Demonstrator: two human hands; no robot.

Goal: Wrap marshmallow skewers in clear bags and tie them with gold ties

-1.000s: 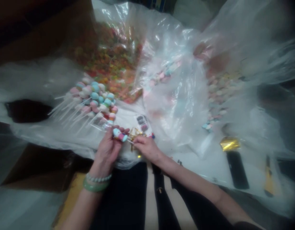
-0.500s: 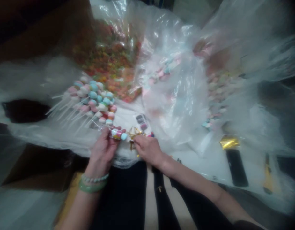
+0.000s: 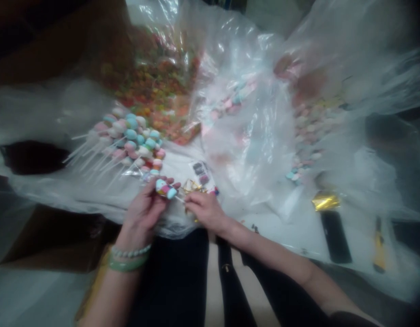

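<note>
My left hand [image 3: 146,206] is closed around a marshmallow candy skewer [image 3: 166,190] with blue, white and pink pieces, which seems to sit in a clear wrapper. The fingers of my right hand [image 3: 206,210] pinch the white stick at the skewer's lower end. Gold twist ties [image 3: 192,185] lie just behind my right fingers, partly hidden by them. A small printed card [image 3: 200,172] rests beyond the ties. Left of my hands is a heap of similar candy skewers [image 3: 131,136], their white sticks pointing toward the lower left.
Behind the heap, a clear bag holds orange and green gummies [image 3: 158,95]. Plastic bags with pastel marshmallows [image 3: 235,100] spread across the back and right. A gold foil bundle [image 3: 326,200], a black phone [image 3: 335,237] and a yellow utility knife [image 3: 379,250] lie at right.
The skewer has turned slightly in my left hand, and its candies sit lower. My right hand has shifted a little left, from beside the gold ties onto the stick, which now shows.
</note>
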